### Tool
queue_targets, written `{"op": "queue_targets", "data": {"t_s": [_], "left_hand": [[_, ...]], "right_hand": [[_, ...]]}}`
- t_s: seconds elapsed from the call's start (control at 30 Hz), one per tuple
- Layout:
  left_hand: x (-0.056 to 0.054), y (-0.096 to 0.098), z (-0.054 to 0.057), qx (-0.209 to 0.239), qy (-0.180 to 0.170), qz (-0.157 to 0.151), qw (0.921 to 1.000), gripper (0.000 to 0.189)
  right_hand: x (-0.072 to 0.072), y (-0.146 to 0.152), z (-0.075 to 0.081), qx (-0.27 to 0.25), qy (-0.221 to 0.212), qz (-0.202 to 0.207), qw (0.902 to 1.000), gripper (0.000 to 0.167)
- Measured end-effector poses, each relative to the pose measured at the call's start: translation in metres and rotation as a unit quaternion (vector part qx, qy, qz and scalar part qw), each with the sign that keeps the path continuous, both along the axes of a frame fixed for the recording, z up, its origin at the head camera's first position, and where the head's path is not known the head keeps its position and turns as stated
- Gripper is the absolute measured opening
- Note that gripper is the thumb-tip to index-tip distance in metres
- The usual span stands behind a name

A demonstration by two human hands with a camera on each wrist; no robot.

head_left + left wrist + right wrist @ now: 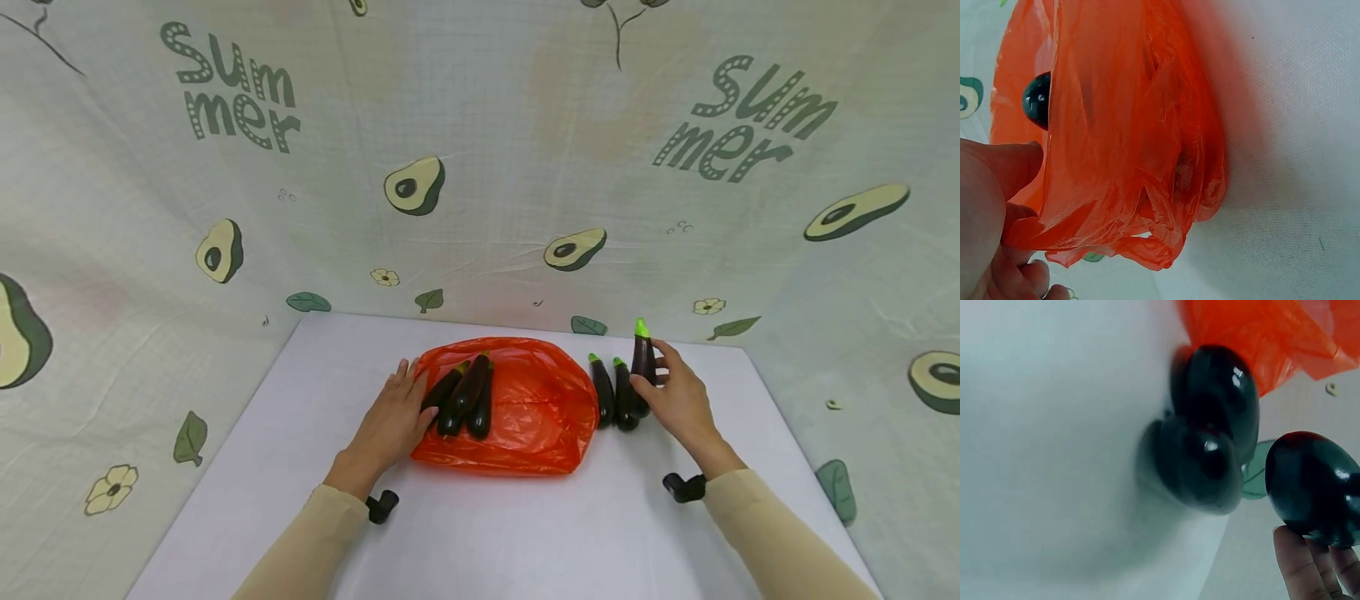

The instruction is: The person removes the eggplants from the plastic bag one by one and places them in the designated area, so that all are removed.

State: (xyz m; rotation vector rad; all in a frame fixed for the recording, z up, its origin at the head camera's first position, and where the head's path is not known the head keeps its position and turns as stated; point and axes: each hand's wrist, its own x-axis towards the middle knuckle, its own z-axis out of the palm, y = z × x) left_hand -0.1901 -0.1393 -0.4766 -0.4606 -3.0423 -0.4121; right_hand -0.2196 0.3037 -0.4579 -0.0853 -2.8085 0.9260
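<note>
Centrally on the table (495,537), the red bag (540,408) contained several eggplants (470,387); overlap made the count uncertain. Left hand (393,421) pinched its rim. Right hand (681,398), partly cut off in its wrist view, gripped one glossy, near-black eggplant (642,362), green-tipped, beside two loose ones (603,392) right of the bag.

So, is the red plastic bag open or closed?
Open. The red plastic bag has a wide mouth, with dark eggplants visible inside; the left hand holds its edge.
</note>
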Motion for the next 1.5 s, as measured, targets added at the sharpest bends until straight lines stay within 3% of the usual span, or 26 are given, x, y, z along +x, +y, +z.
{"op": "queue_targets", "data": {"t_s": [0.2,0.53,1.0,1.5], "left_hand": [[0.000,0.000,0.001,0.003,0.000,-0.001,1.0000,0.074],[0.000,0.000,-0.003,0.003,-0.005,0.003,1.0000,0.074],[0.001,0.000,-0.004,0.006,-0.003,0.007,1.0000,0.075],[0.002,-0.001,-0.005,0.002,-0.005,0.007,1.0000,0.075]], "right_hand": [[-0.005,0.017,-0.004,0.012,-0.009,0.002,0.9999,0.073],[-0.013,0.038,-0.019,0.023,-0.060,0.006,0.9979,0.074],[-0.016,0.046,-0.028,0.035,-0.119,0.003,0.9923,0.074],[-0.022,0.050,-0.046,0.042,-0.122,0.018,0.9915,0.071]]}}
